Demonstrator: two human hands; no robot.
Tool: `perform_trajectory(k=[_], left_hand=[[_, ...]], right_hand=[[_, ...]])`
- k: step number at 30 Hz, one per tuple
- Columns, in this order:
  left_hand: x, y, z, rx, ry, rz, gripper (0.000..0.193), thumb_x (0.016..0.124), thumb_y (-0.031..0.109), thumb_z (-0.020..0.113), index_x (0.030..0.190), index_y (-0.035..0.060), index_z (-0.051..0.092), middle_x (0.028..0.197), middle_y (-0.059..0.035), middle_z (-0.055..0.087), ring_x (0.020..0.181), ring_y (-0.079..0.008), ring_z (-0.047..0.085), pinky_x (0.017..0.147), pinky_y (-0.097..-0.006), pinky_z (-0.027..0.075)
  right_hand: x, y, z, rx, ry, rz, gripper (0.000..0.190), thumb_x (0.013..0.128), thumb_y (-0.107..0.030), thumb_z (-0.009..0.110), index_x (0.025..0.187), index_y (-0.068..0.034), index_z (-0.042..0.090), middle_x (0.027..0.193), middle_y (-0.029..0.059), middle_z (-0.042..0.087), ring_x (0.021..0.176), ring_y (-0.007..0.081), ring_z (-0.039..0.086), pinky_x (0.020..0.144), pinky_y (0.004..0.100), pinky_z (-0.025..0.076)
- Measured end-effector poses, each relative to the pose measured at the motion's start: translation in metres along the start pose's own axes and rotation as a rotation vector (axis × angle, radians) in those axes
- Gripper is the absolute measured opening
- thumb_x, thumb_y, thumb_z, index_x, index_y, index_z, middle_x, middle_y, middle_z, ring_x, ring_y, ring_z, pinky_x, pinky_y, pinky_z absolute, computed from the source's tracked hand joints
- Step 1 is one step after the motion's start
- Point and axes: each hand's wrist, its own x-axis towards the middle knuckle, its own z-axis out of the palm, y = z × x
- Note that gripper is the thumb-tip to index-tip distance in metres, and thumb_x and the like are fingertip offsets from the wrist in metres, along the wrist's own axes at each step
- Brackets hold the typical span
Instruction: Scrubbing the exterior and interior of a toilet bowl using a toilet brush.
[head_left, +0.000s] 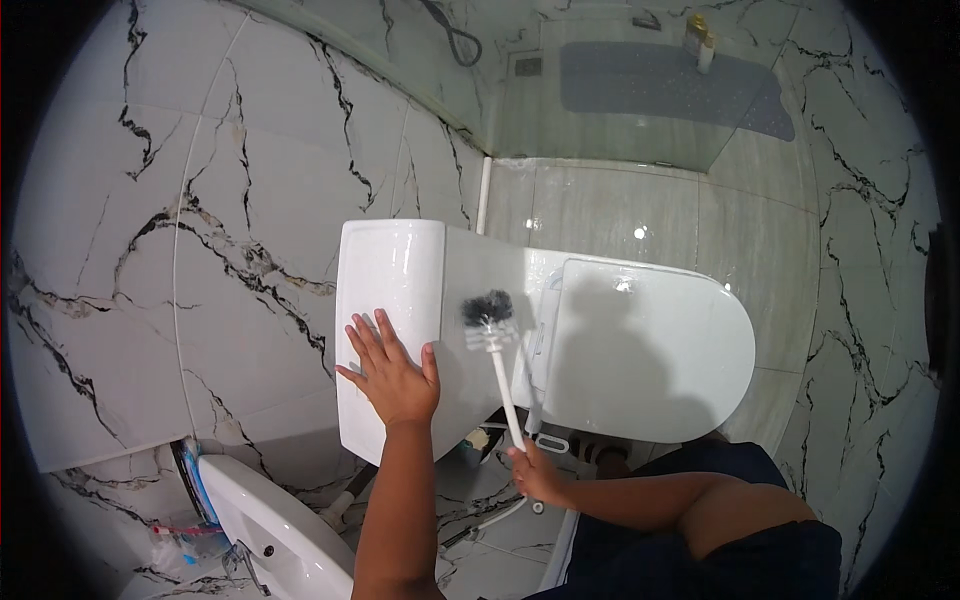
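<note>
My left hand (397, 375) lies with spread fingers on the lid of the white toilet cistern (394, 277). In my right hand (536, 472) is the white handle of a toilet brush (506, 390). The brush's dark bristle head (489, 307) is up against or just over the front face of the cistern, slightly blurred; whether it touches cannot be told. Right of the cistern, the toilet's white seat lid (652, 345) is down, with a shadow across it.
A white washbasin (277, 517) with a metal tap (244, 566) stands at lower left. Beyond the toilet are wet floor tiles (615, 202), a glass shower screen (600, 142), a grey mat (660, 82) and bottles (701, 45). A hose (499, 517) runs below the cistern.
</note>
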Motion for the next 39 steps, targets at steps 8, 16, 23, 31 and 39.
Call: perform_trajectory(k=[8, 16, 23, 31, 39], left_hand=[[-0.001, -0.001, -0.003, -0.008, 0.007, 0.004, 0.066, 0.080, 0.043, 0.037, 0.133, 0.0104, 0.013, 0.137, -0.0156, 0.010, 0.127, -0.0301, 0.007, 0.094, -0.0603, 0.006], [0.001, 0.004, -0.004, -0.046, 0.009, 0.027, 0.066, 0.080, 0.042, 0.037, 0.133, 0.0101, 0.013, 0.137, -0.0157, 0.010, 0.127, -0.0304, 0.008, 0.093, -0.0606, 0.007], [0.000, -0.001, -0.001, -0.026, -0.003, 0.004, 0.067, 0.080, 0.043, 0.038, 0.133, 0.0102, 0.013, 0.137, -0.0158, 0.009, 0.127, -0.0305, 0.007, 0.093, -0.0606, 0.007], [0.000, 0.001, -0.002, -0.031, 0.009, 0.015, 0.066, 0.081, 0.043, 0.037, 0.133, 0.0098, 0.013, 0.137, -0.0157, 0.010, 0.127, -0.0303, 0.009, 0.093, -0.0604, 0.008], [0.000, 0.004, -0.003, -0.009, -0.024, 0.004, 0.066, 0.081, 0.043, 0.037, 0.133, 0.0102, 0.013, 0.137, -0.0154, 0.009, 0.127, -0.0306, 0.009, 0.094, -0.0602, 0.008]], right_hand=[[0.062, -0.082, 0.005, 0.034, 0.055, -0.118, 0.024, 0.088, -0.030, 0.038, 0.083, -0.006, 0.036, 0.050, 0.0016, 0.038, 0.036, 0.0103, 0.039, 0.033, 0.0261, 0.033], [0.025, -0.013, -0.008, -0.206, 0.105, -0.002, 0.024, 0.087, -0.031, 0.042, 0.089, -0.007, 0.037, 0.053, 0.0026, 0.042, 0.040, 0.0131, 0.042, 0.036, 0.0287, 0.035], [0.008, 0.006, 0.007, -0.187, 0.043, 0.011, 0.021, 0.087, -0.027, 0.042, 0.092, -0.006, 0.040, 0.055, 0.0032, 0.042, 0.047, 0.0148, 0.044, 0.043, 0.0291, 0.037], [0.066, -0.072, 0.007, 0.032, 0.124, -0.129, 0.022, 0.088, -0.025, 0.038, 0.082, -0.005, 0.037, 0.049, 0.0015, 0.036, 0.037, 0.0118, 0.034, 0.036, 0.0277, 0.031], [-0.020, 0.083, -0.041, -0.408, 0.138, -0.048, 0.025, 0.087, -0.027, 0.039, 0.092, -0.003, 0.046, 0.057, 0.0094, 0.045, 0.050, 0.0212, 0.049, 0.047, 0.0321, 0.039]])
